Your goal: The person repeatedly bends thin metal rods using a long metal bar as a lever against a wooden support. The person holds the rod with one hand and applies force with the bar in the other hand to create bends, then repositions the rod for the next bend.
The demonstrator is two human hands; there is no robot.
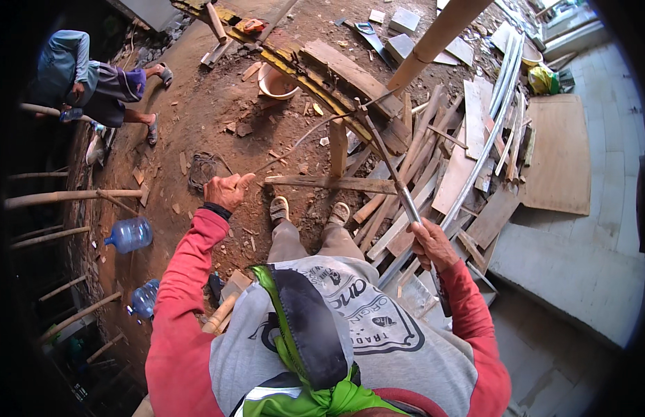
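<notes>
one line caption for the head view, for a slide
Left hand pulls a wire while right hand grips a metal rod above scrap wood.

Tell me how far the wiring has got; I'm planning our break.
Done: the wire already reaches the bamboo pole. In hand: the left hand pulls it taut, the right hand holds a metal rod against it. Left: the long tail is uncut.
</notes>
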